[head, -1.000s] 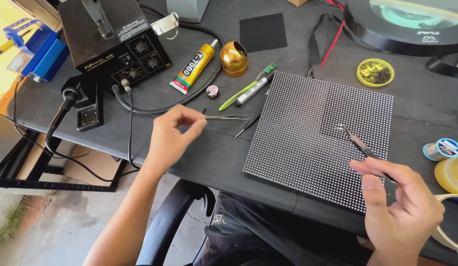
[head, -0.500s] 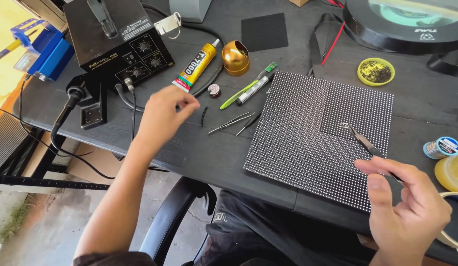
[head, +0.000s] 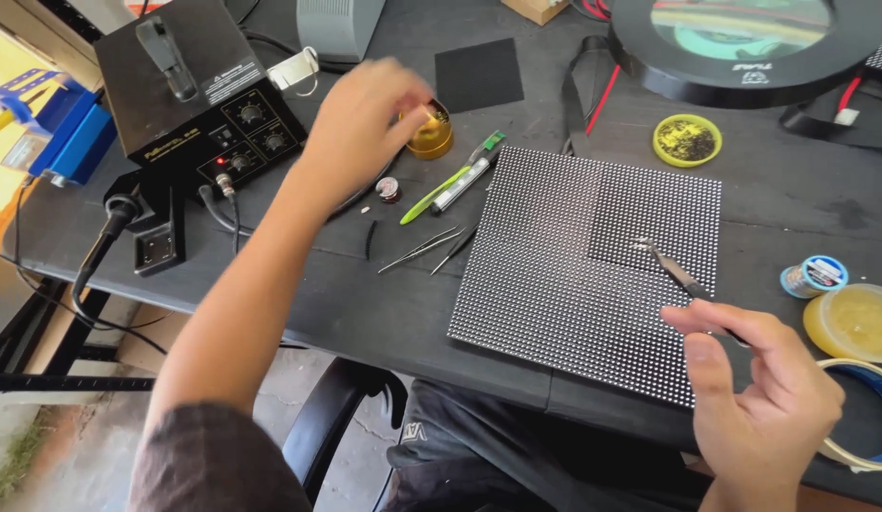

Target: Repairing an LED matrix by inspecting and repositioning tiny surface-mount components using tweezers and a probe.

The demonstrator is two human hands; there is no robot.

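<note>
— Where does everything lie from your hands?

— The big dotted panel (head: pixel 592 275) lies flat on the dark table (head: pixel 299 303), straight ahead and to my right. My right hand (head: pixel 758 398) hovers at its near right corner, fingers loosely curled around the handle of slim tweezers (head: pixel 673 268); their long axis runs up and left from my fingers, the tip resting on the panel.

— And the left?

— My left hand (head: pixel 365 118) is far off to the upper left, blurred, reaching over the small gold tin (head: pixel 431 137). The fingers look pinched together, but whether they hold anything I cannot tell.

— Which is nearer the panel?

— The right, clearly. Spare tweezers (head: pixel 431 248) lie between the two hands, just left of the panel's edge.
</note>
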